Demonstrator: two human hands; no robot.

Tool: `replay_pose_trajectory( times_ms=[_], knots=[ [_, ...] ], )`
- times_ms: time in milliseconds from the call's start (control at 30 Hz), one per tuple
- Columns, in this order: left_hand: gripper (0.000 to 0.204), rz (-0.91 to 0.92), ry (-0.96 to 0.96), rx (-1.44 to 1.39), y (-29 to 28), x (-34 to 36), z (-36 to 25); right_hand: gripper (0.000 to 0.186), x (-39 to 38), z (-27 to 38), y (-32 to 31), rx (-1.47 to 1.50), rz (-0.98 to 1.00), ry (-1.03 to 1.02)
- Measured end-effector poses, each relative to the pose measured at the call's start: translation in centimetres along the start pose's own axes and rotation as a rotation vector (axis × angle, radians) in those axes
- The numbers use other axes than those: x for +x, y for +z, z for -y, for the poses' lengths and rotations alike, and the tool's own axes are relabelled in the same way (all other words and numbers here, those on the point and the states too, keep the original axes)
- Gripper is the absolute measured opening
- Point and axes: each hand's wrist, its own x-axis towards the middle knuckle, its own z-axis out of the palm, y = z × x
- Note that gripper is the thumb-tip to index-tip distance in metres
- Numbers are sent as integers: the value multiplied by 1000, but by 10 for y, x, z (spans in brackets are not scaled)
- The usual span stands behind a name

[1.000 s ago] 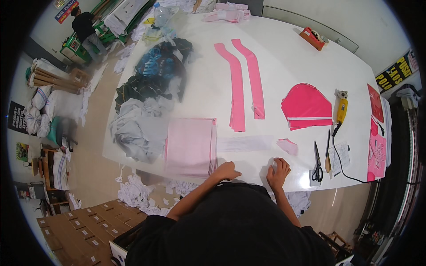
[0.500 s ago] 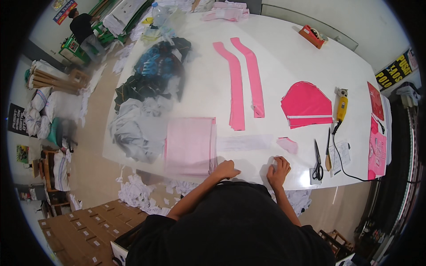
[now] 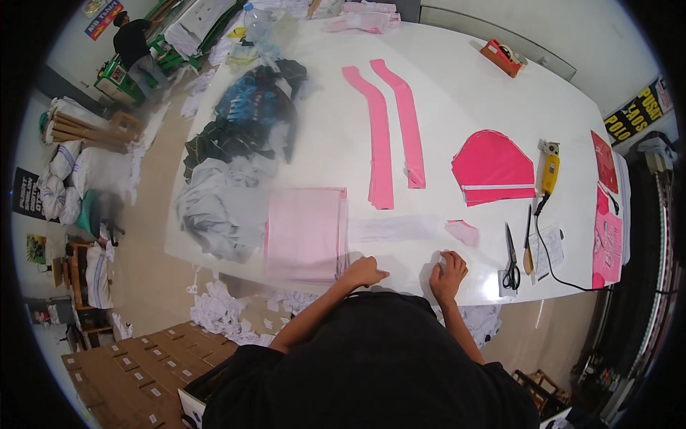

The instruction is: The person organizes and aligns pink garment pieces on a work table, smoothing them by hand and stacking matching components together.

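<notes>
Both my hands rest at the near edge of the white table. My left hand [image 3: 365, 272] is loosely closed, with a fingertip pointing right and nothing visible in it. It lies beside the lower right corner of a square stack of pale pink fabric panels [image 3: 306, 234]. My right hand [image 3: 449, 277] lies with bent fingers apart, holding nothing. Just beyond it is a small pink fabric piece [image 3: 464, 232]. A pale translucent strip [image 3: 395, 228] stretches between the stack and that piece. Farther off lie two long pink strips [image 3: 381, 154] [image 3: 404, 132] and a rounded stack of bright pink pieces [image 3: 493, 166].
At right are black scissors [image 3: 511, 272], a brush-like tool with a wooden handle [image 3: 528, 259] and a corded yellow cutter [image 3: 549, 175]. A red tape dispenser [image 3: 502, 58] stands far right. Crumpled grey fabric [image 3: 218, 207] and dark cloth [image 3: 250, 107] cover the left side. Another person [image 3: 136, 50] stands far left.
</notes>
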Motion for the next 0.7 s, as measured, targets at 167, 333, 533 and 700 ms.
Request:
replay_pose_trajectory(
  times_ms=[167, 333, 533, 700],
  knots=[
    [69, 24, 42, -56, -3, -1, 3, 38, -1, 0, 0, 5, -15, -21],
    [72, 40, 11, -50, 2, 1, 8, 35, 0, -3, 2, 7, -8, -17],
    [74, 77, 33, -64, -5, -9, -5, 33, 1, 2, -1, 21, 2, 11],
    [72, 94, 5, -89, -5, -9, -7, 32, 0, 0, 1, -9, -1, 17]
  ],
)
